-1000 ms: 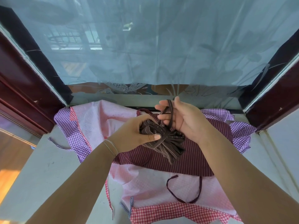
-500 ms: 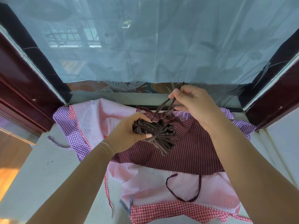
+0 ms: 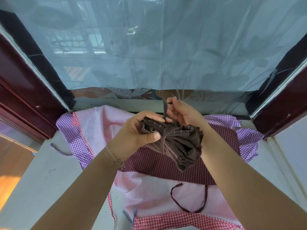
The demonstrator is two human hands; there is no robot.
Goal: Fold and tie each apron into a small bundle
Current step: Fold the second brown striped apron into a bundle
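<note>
- While held above the ledge point(image 3: 41, 176) at frame centre, the brown striped apron bundle point(image 3: 176, 143) is gripped by the left hand point(image 3: 137, 135), thumb and fingers curled round its pleated end.
- Right hand point(image 3: 182, 113), fingers curled, pinches the brown strap point(image 3: 164, 107) rising from the bundle.
- Flat beneath: maroon striped apron point(image 3: 166, 166), then pink gingham apron point(image 3: 149, 196), soft woven cloth.
- Purple checked apron point(image 3: 78, 143) shows at the left and right edges.
</note>
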